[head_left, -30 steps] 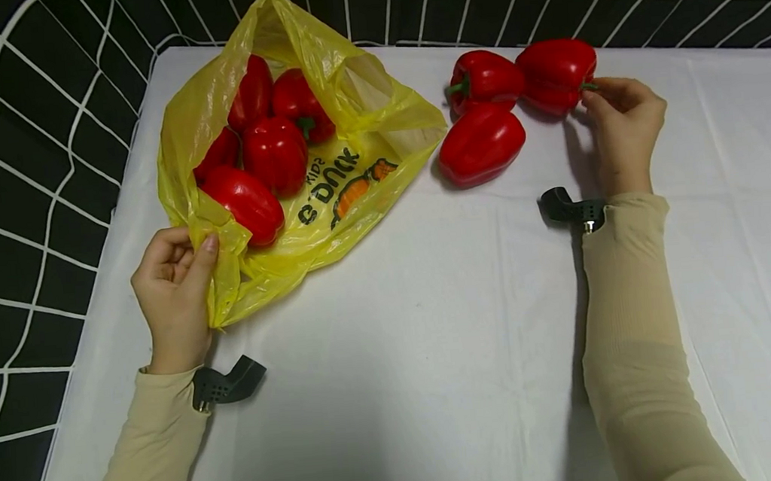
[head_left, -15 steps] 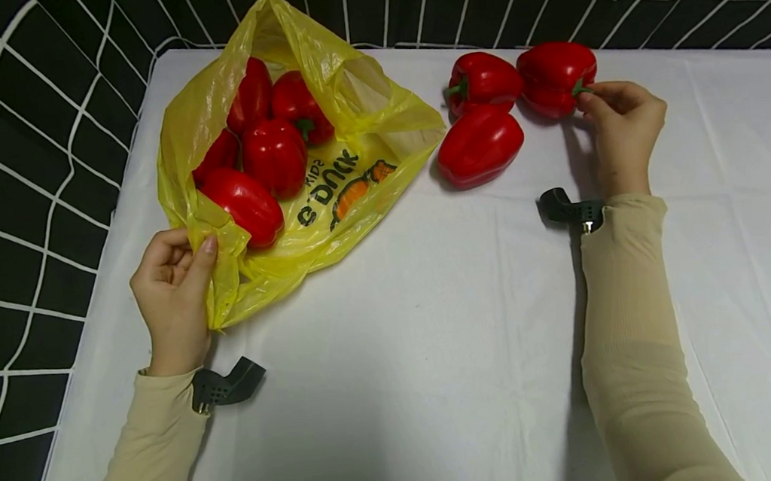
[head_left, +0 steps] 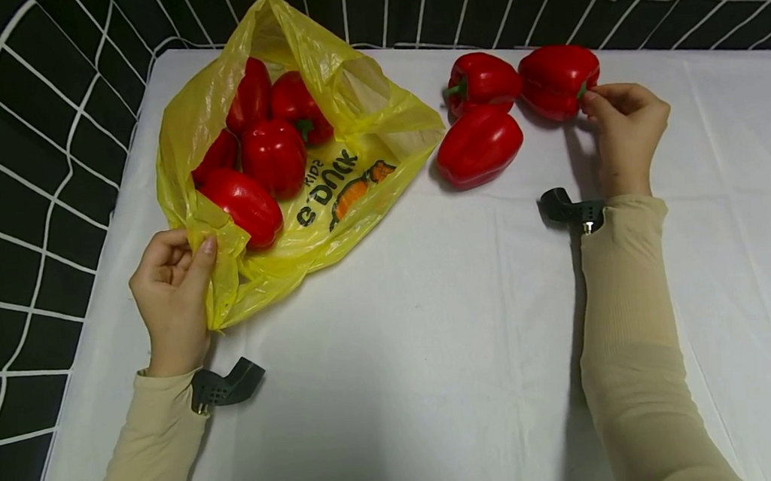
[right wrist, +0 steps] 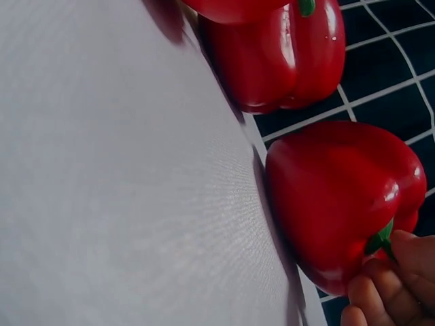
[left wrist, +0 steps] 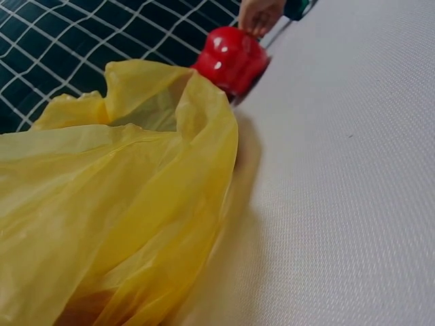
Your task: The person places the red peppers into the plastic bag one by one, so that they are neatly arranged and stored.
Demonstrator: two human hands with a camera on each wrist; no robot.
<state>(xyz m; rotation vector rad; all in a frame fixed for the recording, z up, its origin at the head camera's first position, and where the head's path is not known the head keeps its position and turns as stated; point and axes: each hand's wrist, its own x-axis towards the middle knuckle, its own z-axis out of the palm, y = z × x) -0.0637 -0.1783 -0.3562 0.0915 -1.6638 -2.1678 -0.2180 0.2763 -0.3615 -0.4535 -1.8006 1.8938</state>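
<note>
My left hand (head_left: 174, 295) pinches the near left edge of a yellow plastic bag (head_left: 350, 228), which lies with its mouth spread. Inside the bag several red bell peppers (head_left: 275, 158) are heaped together. Over at the back right, my right hand (head_left: 630, 131) pinches the green stem of a red bell pepper (head_left: 558, 80) that sits on the table. The right wrist view shows thumb and fingers (right wrist: 414, 255) on that stem (right wrist: 380, 238). Two more red peppers, one with its stem toward the bag (head_left: 484, 78) and one lying in front (head_left: 480, 148), stand beside it.
A white cloth covers the table (head_left: 422, 366). Black panels with white grid netting (head_left: 448, 1) rise along the back and left edges. Each sleeve carries a dark wrist-camera mount, one left (head_left: 229, 383) and one right (head_left: 566, 207).
The pepper at my right hand has shifted and turned slightly, its stem swinging a little. My left hand keeps its hold on the bag, and the other peppers stay in place.
</note>
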